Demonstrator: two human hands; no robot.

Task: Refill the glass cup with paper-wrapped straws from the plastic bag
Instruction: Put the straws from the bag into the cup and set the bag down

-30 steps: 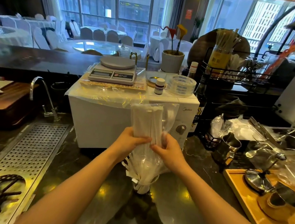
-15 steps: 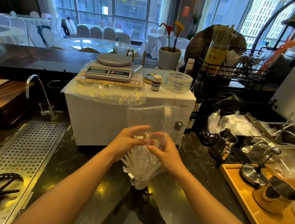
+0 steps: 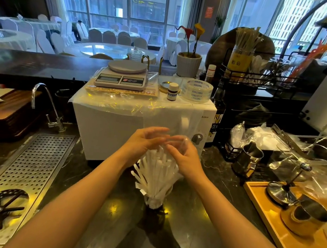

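Note:
A small glass cup (image 3: 155, 202) stands on the dark counter, straight in front of me. White paper-wrapped straws (image 3: 155, 172) fill it and fan out upward. Just above the straw tops, my left hand (image 3: 146, 142) and my right hand (image 3: 184, 158) meet. Between them they hold a clear, nearly empty plastic bag (image 3: 181, 124), which rises in front of the white microwave. The left fingers lie stretched along the film, while the right fingertips pinch it. The bag's lower end is hidden behind my hands.
A white microwave (image 3: 116, 130) with a kitchen scale (image 3: 123, 75) on top stands right behind the cup. To the left are a perforated drain tray (image 3: 36, 164) and a tap (image 3: 40, 96). A wooden tray (image 3: 297, 247) with metal cups and a steel jug (image 3: 246, 161) are on the right.
The straws have slid out of the bag into the cup and now fan out bare. Both hands have stayed above the cup, with the emptied bag drawn up off the straws.

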